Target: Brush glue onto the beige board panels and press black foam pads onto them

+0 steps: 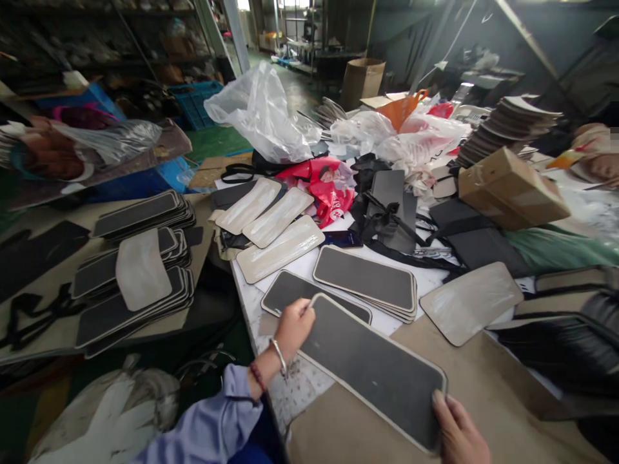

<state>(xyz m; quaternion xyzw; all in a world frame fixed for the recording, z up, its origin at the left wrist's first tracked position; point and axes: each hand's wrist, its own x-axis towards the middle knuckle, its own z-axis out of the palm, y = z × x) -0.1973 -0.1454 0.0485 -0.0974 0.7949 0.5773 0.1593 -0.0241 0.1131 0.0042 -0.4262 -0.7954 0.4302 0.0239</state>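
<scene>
Between my two hands is a dark grey rectangular panel point(367, 370) with rounded corners and a pale border, tilted above the table. My left hand point(294, 328), with a bracelet and beads at the wrist, pinches its upper left corner. At the opposite end, the thumb of my right hand point(459, 428) lies on the face near the edge, its fingers behind. Just beyond lies a similar panel point(285, 291), partly covered by the held one. A small stack of the same panels point(365, 277) sits beside it. Beige panels with glossy streaks point(280, 250) lie farther back.
Several stacks of grey panels point(135, 303) lie on a side table at left. Another beige panel point(471, 303) is to the right. A cardboard box point(512, 187), a red bag point(331, 190), a phone point(342, 239) and clear plastic bags point(265, 113) crowd the back.
</scene>
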